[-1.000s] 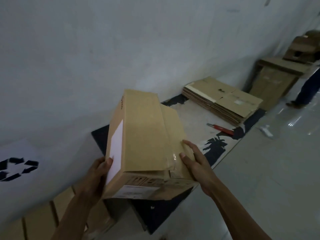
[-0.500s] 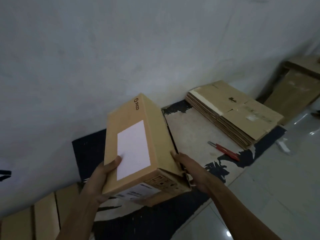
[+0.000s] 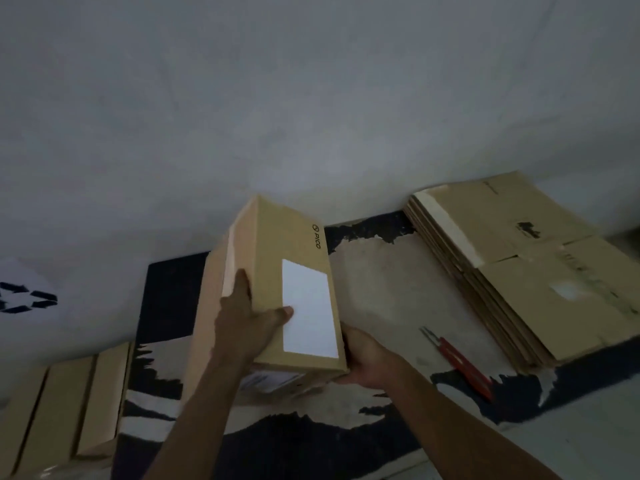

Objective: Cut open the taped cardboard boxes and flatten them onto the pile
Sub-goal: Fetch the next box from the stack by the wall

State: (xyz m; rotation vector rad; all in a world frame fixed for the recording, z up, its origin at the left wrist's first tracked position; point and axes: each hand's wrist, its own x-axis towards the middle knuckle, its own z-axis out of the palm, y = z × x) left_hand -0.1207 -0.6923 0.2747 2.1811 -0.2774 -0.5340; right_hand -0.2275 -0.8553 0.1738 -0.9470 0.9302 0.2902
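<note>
A long brown cardboard box [image 3: 277,244] with a white label and a small printed logo is held over the worn mat. My left hand [image 3: 247,318] grips its left edge, thumb lying on the labelled face. My right hand [image 3: 363,358] cups its near right corner from below. To the right lies the pile of flattened boxes [image 3: 519,271]. A red box cutter [image 3: 460,362] lies on the mat between the box and the pile.
The black and pale worn mat [image 3: 374,289] runs along a grey wall [image 3: 311,98]. Several upright brown boxes [image 3: 62,403] stand at the lower left. A recycling symbol [image 3: 27,299] shows on the wall at left.
The box has been turned so the white-labelled face now points up and right. My left hand has shifted onto the box's left edge. The view has swung right, closer to the pile.
</note>
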